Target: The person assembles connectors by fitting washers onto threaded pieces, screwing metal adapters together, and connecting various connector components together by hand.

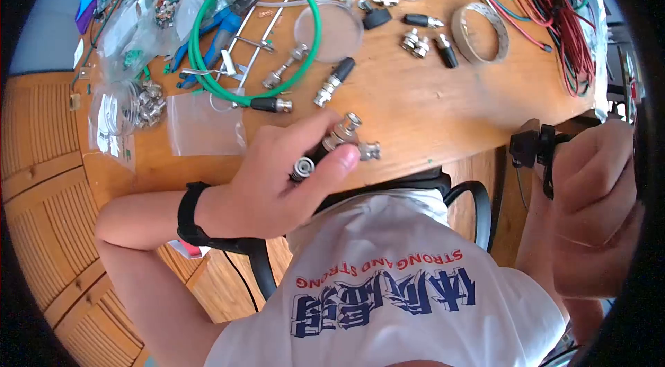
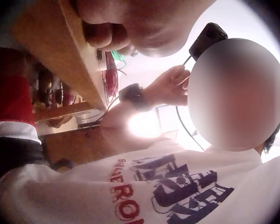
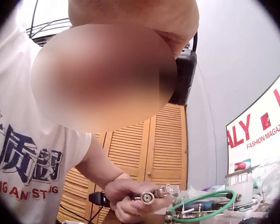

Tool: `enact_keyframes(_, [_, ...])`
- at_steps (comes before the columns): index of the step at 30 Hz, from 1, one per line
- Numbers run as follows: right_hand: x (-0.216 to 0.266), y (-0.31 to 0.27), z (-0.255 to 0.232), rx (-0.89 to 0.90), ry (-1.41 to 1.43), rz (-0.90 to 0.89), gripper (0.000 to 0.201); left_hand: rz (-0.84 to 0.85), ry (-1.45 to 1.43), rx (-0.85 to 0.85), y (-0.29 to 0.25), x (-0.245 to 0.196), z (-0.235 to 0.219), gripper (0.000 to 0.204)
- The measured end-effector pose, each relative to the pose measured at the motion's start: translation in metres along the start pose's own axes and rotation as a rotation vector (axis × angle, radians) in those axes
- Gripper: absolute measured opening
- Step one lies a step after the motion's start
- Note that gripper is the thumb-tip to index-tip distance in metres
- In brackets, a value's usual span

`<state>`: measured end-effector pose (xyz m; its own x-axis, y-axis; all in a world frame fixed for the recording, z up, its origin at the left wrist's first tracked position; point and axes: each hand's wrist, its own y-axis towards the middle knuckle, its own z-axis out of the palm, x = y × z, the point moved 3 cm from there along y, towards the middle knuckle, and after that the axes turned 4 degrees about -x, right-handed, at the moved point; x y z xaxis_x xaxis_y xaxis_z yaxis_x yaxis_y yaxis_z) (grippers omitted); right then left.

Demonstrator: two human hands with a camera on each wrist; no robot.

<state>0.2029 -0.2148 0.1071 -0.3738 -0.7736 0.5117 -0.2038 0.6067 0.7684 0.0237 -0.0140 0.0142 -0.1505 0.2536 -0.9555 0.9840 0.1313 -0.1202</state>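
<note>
My left hand (image 1: 277, 166) is above the table's front edge, fingers curled round several silver BNC connectors (image 1: 342, 133) with black parts showing. One connector end faces up between thumb and fingertips, another sticks out past the thumb, and a third shows at the palm. The right wrist view shows the same connectors (image 3: 148, 198) in the left hand's grip. My right hand (image 1: 597, 183) is raised off the table at the right, its fingers curled. In the left wrist view the right hand (image 2: 170, 86) is close to the blurred face, with nothing visible in it.
A green cable loop (image 1: 315, 34) with a black-sleeved BNC end lies over blue-handled pliers (image 1: 223, 38). Loose BNC connectors (image 1: 415, 43) sit beside a tape roll (image 1: 458, 31). Plastic bags (image 1: 208, 124) and a jar of connectors (image 1: 118, 107) are at left, red cables (image 1: 564, 41) at right.
</note>
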Motion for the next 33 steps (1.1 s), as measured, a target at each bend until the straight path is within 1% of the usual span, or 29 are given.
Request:
enact_keyframes(1, [0.009,-0.001,-0.001,0.005,-0.02,0.001,0.024,-0.033,-0.009,0.008,0.0,-0.001,0.001,0.024])
enact_keyframes(2, [0.017,-0.002,-0.002,0.011,-0.041,-0.002,0.024,-0.018,-0.008,0.01,0.001,-0.001,0.002,0.024])
enact_keyframes(4, [0.034,-0.006,-0.003,0.022,-0.068,0.004,0.025,0.011,0.115,-0.016,0.0,0.001,0.005,0.024])
enact_keyframes(6, [0.049,-0.009,-0.008,0.045,-0.064,0.03,0.025,0.1,0.161,-0.058,0.004,0.001,0.009,0.026])
enact_keyframes(8, [0.065,-0.011,-0.009,0.063,-0.087,0.044,0.026,-0.151,-0.013,-0.014,0.008,-0.002,0.007,0.029])
enact_keyframes(11, [0.086,-0.014,-0.002,0.046,-0.137,0.033,0.028,-0.147,-0.079,0.022,0.009,-0.001,0.007,0.03])
enact_keyframes(12, [0.09,-0.014,0.002,0.034,-0.157,0.017,0.028,-0.141,-0.057,0.024,0.005,-0.001,0.009,0.03])
enact_keyframes(14, [0.098,-0.01,0.006,0.017,-0.216,-0.034,0.03,-0.003,0.081,-0.065,0.006,-0.004,0.011,0.031])
enact_keyframes(16, [0.103,-0.004,0.006,0.028,-0.241,-0.076,0.031,0.023,0.083,-0.086,0.006,-0.005,0.007,0.03])
enact_keyframes(18, [0.106,0.001,0.007,0.044,-0.246,-0.1,0.032,0.114,0.278,-0.123,0.006,-0.012,0.003,0.028])
enact_keyframes(19, [0.093,0.003,0.02,-0.028,-0.325,-0.157,0.044,0.141,0.333,-0.148,0.007,-0.02,0.001,0.026])
enact_keyframes(20, [0.083,0.022,0.026,0.027,-0.278,-0.057,0.05,0.144,0.337,-0.162,0.004,-0.029,-0.003,0.026])
enact_keyframes(22, [0.07,0.017,0.027,0.084,-0.356,0.008,0.047,0.189,0.598,-0.174,0.001,-0.048,-0.009,0.024])
enact_keyframes(24, [0.06,0.014,0.03,0.089,-0.46,0.151,0.04,0.22,0.657,-0.2,0.002,-0.056,-0.015,0.027])
enact_keyframes(25, [0.051,0.004,0.03,0.061,-0.433,0.174,0.029,0.23,0.717,-0.198,0.005,-0.057,-0.019,0.028])
enact_keyframes(26, [0.051,0.002,0.03,0.078,-0.408,0.266,0.02,0.242,0.777,-0.194,0.009,-0.059,-0.021,0.028])
enact_keyframes(28, [0.046,-0.007,0.028,0.116,-0.407,0.295,0.016,0.281,0.842,-0.188,0.022,-0.069,-0.022,0.029])
enact_keyframes(29, [0.048,-0.008,0.024,0.112,-0.409,0.291,0.016,0.243,0.868,-0.159,0.032,-0.072,-0.021,0.028])
enact_keyframes(30, [0.048,-0.011,0.022,0.168,-0.394,0.336,0.015,0.201,0.894,-0.129,0.041,-0.073,-0.022,0.029])
enact_keyframes(31, [0.046,-0.014,0.02,0.222,-0.375,0.384,0.014,0.195,0.897,-0.122,0.051,-0.069,-0.023,0.029])
enact_keyframes(33, [0.043,-0.022,0.018,0.194,-0.355,0.398,0.013,0.29,1.07,-0.134,0.072,-0.055,-0.022,0.03])
